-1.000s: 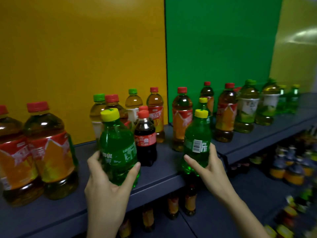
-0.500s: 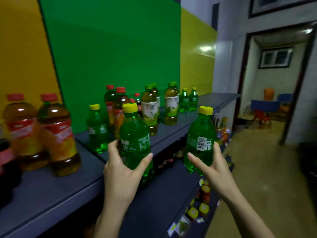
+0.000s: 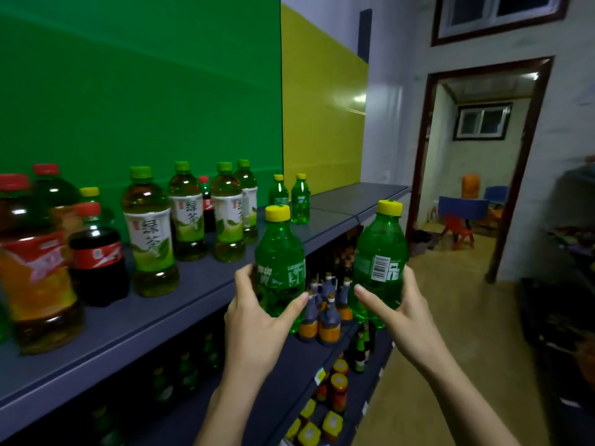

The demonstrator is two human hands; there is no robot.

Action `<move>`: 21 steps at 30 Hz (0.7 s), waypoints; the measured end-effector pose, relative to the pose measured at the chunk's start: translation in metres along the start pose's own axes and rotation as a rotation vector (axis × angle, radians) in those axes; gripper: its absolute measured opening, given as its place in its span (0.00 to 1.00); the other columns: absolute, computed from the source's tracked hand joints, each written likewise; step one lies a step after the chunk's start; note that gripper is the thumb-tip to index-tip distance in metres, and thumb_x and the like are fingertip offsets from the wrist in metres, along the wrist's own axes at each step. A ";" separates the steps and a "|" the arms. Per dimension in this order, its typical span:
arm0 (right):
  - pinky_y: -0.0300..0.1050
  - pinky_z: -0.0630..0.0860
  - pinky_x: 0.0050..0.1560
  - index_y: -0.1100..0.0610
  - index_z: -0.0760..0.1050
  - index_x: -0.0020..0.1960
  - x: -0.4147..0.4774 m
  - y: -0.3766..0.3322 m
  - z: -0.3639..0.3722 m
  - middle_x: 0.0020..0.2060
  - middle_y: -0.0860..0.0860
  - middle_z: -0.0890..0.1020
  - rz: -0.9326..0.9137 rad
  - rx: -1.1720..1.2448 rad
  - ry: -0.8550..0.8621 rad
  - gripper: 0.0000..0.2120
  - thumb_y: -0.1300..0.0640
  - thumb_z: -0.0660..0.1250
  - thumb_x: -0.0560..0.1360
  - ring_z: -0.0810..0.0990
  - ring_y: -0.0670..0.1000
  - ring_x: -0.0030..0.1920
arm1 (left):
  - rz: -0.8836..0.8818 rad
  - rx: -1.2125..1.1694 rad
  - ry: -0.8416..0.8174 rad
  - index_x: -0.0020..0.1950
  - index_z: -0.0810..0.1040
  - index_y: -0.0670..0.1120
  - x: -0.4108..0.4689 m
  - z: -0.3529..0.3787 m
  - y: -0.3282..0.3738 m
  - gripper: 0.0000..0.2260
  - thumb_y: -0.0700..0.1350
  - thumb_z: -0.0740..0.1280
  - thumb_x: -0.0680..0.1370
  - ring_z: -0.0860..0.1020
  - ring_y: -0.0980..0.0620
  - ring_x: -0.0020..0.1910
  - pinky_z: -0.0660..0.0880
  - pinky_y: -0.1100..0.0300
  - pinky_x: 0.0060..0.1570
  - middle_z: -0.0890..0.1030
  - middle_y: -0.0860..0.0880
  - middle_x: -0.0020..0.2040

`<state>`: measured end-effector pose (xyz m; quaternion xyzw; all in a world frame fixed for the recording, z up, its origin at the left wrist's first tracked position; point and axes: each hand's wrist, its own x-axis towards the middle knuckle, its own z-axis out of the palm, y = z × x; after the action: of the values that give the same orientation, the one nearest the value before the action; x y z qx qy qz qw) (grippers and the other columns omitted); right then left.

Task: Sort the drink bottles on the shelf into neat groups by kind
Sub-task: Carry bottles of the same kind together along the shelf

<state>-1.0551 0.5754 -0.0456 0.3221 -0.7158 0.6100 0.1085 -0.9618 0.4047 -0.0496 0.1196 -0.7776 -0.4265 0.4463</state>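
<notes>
Green soda bottle gripped low by left hand, second soda bottle by right hand; both in air off shelf edge, a slip could drop one.

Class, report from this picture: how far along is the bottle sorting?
Done: the green tea bottles stand grouped; two small green soda bottles stand together farther along the shelf. In hand: the left hand grips a soda bottle, the right hand a second soda bottle, both off the shelf. Left: one cola bottle stands among the teas, another cola beside the red-capped tea bottle.
</notes>
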 end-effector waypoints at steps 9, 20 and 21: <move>0.35 0.75 0.53 0.40 0.64 0.61 0.104 0.074 0.000 0.53 0.33 0.77 -0.027 0.114 -0.042 0.26 0.47 0.70 0.67 0.77 0.34 0.53 | 0.014 0.054 0.049 0.62 0.65 0.48 0.088 0.096 -0.035 0.30 0.51 0.76 0.66 0.74 0.52 0.52 0.72 0.58 0.51 0.75 0.52 0.53; 0.33 0.73 0.55 0.49 0.61 0.65 0.262 0.156 0.046 0.56 0.38 0.75 -0.066 0.116 -0.172 0.29 0.51 0.72 0.69 0.75 0.35 0.55 | -0.007 0.202 0.165 0.63 0.64 0.43 0.209 0.166 -0.095 0.31 0.50 0.75 0.67 0.76 0.46 0.58 0.70 0.59 0.53 0.76 0.46 0.59; 0.31 0.72 0.55 0.48 0.62 0.64 0.272 0.164 0.051 0.56 0.39 0.75 -0.065 0.121 -0.194 0.29 0.52 0.73 0.69 0.74 0.35 0.56 | -0.015 0.220 0.181 0.62 0.64 0.43 0.216 0.170 -0.102 0.31 0.49 0.75 0.67 0.76 0.45 0.57 0.71 0.58 0.53 0.76 0.45 0.59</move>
<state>-1.3496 0.4454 -0.0399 0.4085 -0.6741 0.6141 0.0388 -1.2411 0.3154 -0.0405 0.2114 -0.7754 -0.3293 0.4955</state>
